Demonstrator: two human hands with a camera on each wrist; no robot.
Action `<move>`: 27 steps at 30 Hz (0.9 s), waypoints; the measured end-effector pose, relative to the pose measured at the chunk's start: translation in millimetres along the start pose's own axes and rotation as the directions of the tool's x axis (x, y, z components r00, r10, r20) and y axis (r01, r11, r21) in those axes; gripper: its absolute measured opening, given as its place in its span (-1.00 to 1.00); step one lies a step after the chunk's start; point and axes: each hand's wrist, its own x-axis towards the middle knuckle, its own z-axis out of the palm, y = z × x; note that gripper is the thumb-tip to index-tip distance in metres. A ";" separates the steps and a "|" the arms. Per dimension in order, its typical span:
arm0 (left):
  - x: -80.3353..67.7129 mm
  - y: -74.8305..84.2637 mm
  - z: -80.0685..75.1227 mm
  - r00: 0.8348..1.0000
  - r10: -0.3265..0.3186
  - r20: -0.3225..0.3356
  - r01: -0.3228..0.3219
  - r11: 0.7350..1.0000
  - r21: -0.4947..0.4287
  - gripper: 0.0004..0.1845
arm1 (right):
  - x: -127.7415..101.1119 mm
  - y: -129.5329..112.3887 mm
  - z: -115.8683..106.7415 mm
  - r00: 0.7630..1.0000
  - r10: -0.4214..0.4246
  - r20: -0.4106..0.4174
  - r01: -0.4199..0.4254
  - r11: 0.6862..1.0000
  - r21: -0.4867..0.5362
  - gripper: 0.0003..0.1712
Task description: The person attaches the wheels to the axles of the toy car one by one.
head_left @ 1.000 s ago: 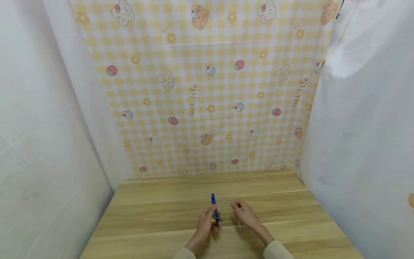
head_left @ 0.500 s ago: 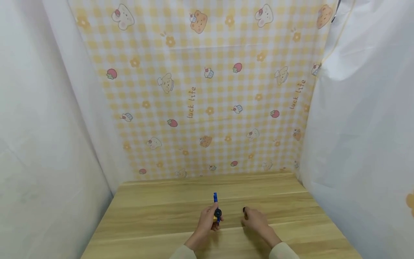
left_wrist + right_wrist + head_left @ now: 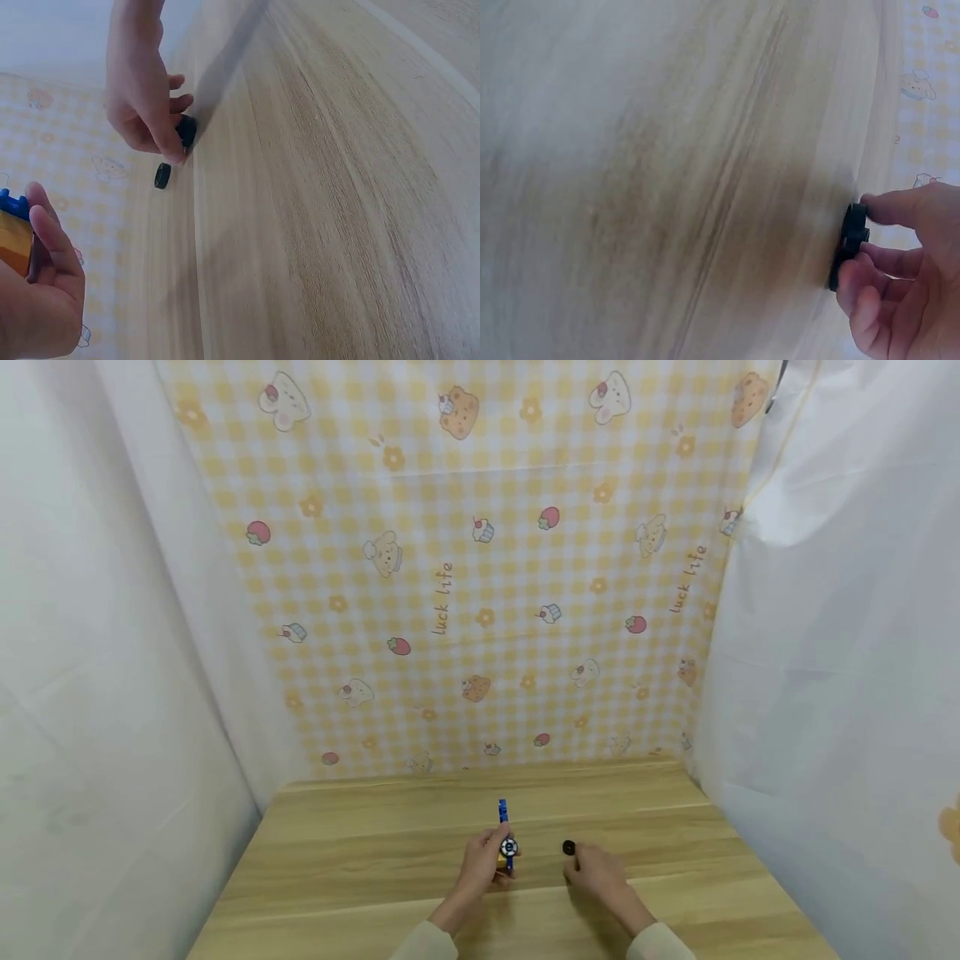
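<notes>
Blue-and-yellow blocky toy (image 3: 508,849) with a round black-and-white face sits in your left hand (image 3: 478,862), fingers closed round it. Right of the toy, your right hand (image 3: 597,870) pinches a small black wheel (image 3: 187,130); another black wheel (image 3: 569,847) lies nearer the toy.

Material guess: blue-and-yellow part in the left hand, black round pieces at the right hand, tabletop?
Blue-and-yellow part: likely hard moulded plastic, smooth; even, saturated colour, crisp edges.
Black round pieces: rubber or plastic; uniformly dark, too small to settle.
Tabletop: wood or wood-look laminate, smooth-looking; long grain streaks, but a print could look the same.
</notes>
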 end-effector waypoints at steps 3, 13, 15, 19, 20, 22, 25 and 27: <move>-0.5 0.7 0.8 1.000 -0.006 0.006 0.006 1.000 -0.018 -0.42 | -2.2 -2.4 -2.1 1.000 -0.004 0.015 0.005 1.000 -0.018 -0.74; 0.9 4.9 -1.5 1.000 -0.004 -0.002 0.004 0.994 -0.107 -0.49 | -3.2 -4.3 -8.0 0.991 -0.092 0.097 0.089 0.995 0.032 -0.90; 1.2 4.9 -1.5 1.000 -0.001 0.003 0.001 0.994 -0.112 -0.53 | -2.5 -3.1 -7.0 0.989 -0.107 0.105 0.098 0.991 0.091 -0.91; 0.7 1.9 -2.0 0.999 -0.002 0.032 0.006 0.994 -0.108 -0.62 | -1.2 -3.9 -7.7 0.977 -0.182 0.113 0.148 0.955 0.256 -0.94; 0.4 1.1 -1.7 0.999 0.002 0.036 0.002 0.994 -0.106 -0.64 | 0.0 -5.7 -9.1 0.971 -0.211 0.107 0.168 0.933 0.317 -0.94; 0.1 -0.1 -1.3 0.999 0.004 0.035 0.000 0.995 -0.101 -0.68 | 3.3 -11.7 -13.4 0.961 -0.263 0.083 0.205 0.882 0.424 -0.89; 0.3 -0.5 0.2 0.999 0.000 0.035 0.003 0.996 -0.087 -0.67 | 8.3 -25.4 -24.5 0.958 -0.288 0.019 0.233 0.812 0.535 -0.80; 0.2 0.2 1.3 0.998 -0.014 0.062 0.019 0.997 -0.080 -0.62 | 9.8 -36.6 -33.9 0.963 -0.270 -0.012 0.226 0.779 0.586 -0.78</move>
